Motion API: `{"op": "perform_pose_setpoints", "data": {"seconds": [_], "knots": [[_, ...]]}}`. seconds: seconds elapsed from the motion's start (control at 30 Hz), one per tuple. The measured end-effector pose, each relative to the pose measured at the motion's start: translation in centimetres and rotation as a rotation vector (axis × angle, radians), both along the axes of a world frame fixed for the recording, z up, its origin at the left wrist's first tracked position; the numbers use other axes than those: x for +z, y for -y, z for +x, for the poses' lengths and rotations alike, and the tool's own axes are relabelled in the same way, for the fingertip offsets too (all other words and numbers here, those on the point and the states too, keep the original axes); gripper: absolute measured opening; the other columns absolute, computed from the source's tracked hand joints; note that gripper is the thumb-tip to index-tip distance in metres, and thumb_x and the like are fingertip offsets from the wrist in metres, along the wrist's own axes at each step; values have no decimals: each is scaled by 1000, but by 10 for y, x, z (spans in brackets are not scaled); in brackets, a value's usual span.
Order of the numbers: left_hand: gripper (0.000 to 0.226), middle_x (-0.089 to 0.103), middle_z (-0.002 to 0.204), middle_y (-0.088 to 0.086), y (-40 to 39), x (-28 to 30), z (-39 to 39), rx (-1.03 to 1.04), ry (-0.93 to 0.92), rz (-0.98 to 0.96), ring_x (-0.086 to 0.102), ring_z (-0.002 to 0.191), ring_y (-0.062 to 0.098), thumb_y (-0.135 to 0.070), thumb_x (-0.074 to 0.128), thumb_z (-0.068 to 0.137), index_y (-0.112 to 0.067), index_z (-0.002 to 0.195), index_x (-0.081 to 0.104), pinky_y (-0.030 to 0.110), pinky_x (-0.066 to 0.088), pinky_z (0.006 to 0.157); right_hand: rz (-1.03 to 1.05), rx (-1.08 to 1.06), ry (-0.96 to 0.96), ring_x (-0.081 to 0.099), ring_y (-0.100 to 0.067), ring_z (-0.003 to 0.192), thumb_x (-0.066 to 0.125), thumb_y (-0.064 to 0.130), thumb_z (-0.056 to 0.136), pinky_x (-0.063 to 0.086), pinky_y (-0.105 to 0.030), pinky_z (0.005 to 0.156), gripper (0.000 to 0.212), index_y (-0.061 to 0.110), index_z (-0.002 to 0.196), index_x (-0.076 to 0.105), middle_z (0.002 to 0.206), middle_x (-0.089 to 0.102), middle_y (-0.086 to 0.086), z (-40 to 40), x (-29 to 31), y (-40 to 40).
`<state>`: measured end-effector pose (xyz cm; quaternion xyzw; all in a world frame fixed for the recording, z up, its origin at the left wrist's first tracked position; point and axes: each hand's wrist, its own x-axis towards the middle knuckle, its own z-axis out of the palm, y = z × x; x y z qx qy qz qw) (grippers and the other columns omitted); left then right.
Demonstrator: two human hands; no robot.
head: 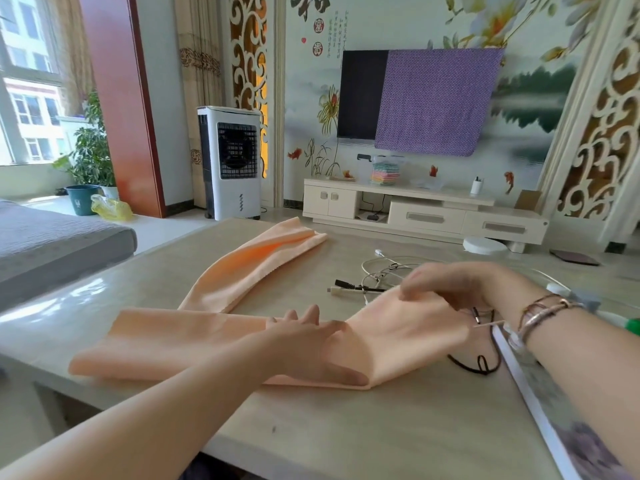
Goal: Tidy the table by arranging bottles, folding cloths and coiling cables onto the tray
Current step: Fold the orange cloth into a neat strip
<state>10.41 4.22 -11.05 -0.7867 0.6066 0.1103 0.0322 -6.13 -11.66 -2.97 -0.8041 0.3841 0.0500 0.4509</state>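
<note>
Pressed flat with fingers straight, the left hand (304,344) pins the peach cloth (180,341) on the table (398,431). Its right end could slip and snag the cables (381,275) beside it, since the right hand (446,282) only pinches that raised edge lightly.

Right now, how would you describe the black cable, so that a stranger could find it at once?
Start at the beige table and find the tray at its right edge. Just left of the tray, below the right hand, lies the black cable, partly under the peach cloth. Unlike the white cables farther back, it is dark and loops once.
</note>
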Motion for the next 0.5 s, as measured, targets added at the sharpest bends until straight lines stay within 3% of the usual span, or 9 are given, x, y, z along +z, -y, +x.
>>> {"op": "perform_pose_setpoints", "data": {"seconds": [0.07, 0.17, 0.3, 0.33, 0.4, 0.47, 0.5], "knots": [[89, 34, 130, -1, -1, 0, -1, 0, -5, -18, 33, 125, 32, -89, 45, 64, -52, 140, 18, 51, 28, 100, 176, -75, 212, 64, -12, 58, 60, 20, 89, 50, -17, 50, 14, 9, 96, 57, 71, 65, -4, 6, 3, -9], [84, 35, 126, -1, -3, -1, 0, 5, -25, -57, 34, 123, 32, -88, 43, 65, -53, 138, 21, 49, 27, 99, 404, -150, 429, 62, -11, 53, 54, 18, 93, 50, -21, 56, 15, 12, 79, 56, 64, 64, -3, 28, -6, -25], [87, 36, 129, -2, -8, -6, 4, 6, -14, -153, 35, 120, 29, -88, 42, 64, -49, 140, 23, 45, 28, 101, 510, -146, 502, 55, -11, 49, 53, 21, 89, 44, -24, 61, 17, 13, 74, 55, 61, 58, -1, 65, -25, -48], [82, 39, 128, -2, -7, -9, 11, 0, -88, -182, 39, 118, 28, -82, 47, 69, -43, 139, 30, 43, 32, 102, 519, -144, 498, 54, -10, 46, 52, 21, 89, 42, -22, 57, 18, 13, 73, 54, 57, 57, 0, 73, -29, -52], [56, 55, 119, -1, -10, -10, 27, -9, -424, -280, 54, 109, 22, -50, 61, 80, -28, 131, 50, 40, 44, 97, 530, -155, 471, 55, -10, 44, 51, 21, 88, 41, -18, 47, 18, 14, 72, 55, 55, 60, 1, 86, -36, -59], [24, 66, 98, 4, -20, -6, 49, 139, -704, -418, 67, 85, 10, -18, 61, 83, -16, 106, 65, 33, 54, 81, 528, -143, 426, 57, -11, 50, 52, 23, 86, 41, -18, 47, 15, 14, 74, 58, 62, 64, 1, 99, -43, -67], [8, 66, 85, 4, -30, -3, 59, 235, -804, -445, 66, 67, 5, -12, 57, 88, -15, 91, 64, 27, 53, 67, 515, -137, 396, 57, -9, 50, 53, 23, 86, 40, -17, 47, 15, 15, 75, 58, 64, 64, 2, 105, -47, -71]]}}
